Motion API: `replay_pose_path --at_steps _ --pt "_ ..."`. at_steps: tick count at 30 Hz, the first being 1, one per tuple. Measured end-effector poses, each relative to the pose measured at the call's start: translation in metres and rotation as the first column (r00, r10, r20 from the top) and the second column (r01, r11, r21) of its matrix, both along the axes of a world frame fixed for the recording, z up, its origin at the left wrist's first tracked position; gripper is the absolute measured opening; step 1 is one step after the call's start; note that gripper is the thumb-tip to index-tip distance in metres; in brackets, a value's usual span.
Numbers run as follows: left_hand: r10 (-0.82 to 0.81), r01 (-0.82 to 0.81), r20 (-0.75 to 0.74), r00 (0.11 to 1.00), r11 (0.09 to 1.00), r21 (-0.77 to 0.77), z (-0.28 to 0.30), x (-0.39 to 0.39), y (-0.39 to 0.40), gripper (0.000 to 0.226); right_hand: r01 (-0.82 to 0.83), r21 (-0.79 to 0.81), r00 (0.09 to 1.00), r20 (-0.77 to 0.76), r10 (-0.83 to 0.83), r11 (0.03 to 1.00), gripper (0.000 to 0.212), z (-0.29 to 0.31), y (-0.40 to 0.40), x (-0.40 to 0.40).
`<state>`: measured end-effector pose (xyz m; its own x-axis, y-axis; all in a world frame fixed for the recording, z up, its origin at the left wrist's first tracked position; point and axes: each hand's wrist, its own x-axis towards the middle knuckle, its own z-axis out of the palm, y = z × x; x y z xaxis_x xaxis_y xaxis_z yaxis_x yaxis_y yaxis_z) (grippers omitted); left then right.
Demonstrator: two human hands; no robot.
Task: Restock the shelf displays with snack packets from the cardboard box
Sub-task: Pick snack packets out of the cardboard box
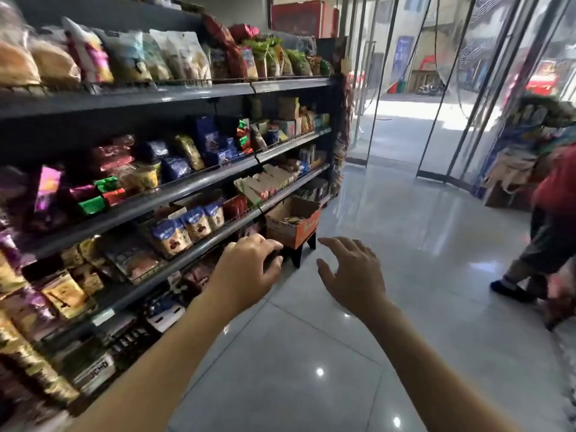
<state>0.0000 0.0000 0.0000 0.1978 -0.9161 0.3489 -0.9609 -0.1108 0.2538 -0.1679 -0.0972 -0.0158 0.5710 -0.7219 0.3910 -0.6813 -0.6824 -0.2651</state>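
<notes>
Both forearms reaching in from bottom of frame. Left hand [249,269] at center, fingers loosely curled, holding nothing, just in front of lower shelf edge. Right hand [352,272] right of it, fingers spread wide, empty, over tiled floor [389,353]. Cardboard box [293,221] beyond hands at center, open top, orange front, on dark stool [300,249]; some packets inside, blurry. Shelf unit [174,188] filling left half, stocked with snack packets [187,226]. Another person [548,219] at right edge. Glass doors [436,88] upper right.
</notes>
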Motion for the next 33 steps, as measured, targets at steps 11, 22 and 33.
replay_pose_path --at_steps 11,22,33 --pt "0.081 -0.081 -0.116 0.990 0.997 0.002 -0.027 0.077 -0.214 0.036 -0.028 0.086 0.999 -0.038 0.031 0.996 0.042 -0.017 -0.219 0.070" --pt "0.066 -0.056 -0.169 0.983 0.996 0.067 -0.061 0.200 -0.449 0.033 -0.006 0.171 1.000 -0.010 0.008 0.985 0.041 -0.047 -0.440 0.183" --pt "0.083 -0.060 -0.199 0.977 0.991 0.119 -0.061 0.293 -0.626 0.031 0.001 0.254 0.998 0.066 -0.019 0.967 0.037 -0.054 -0.616 0.281"
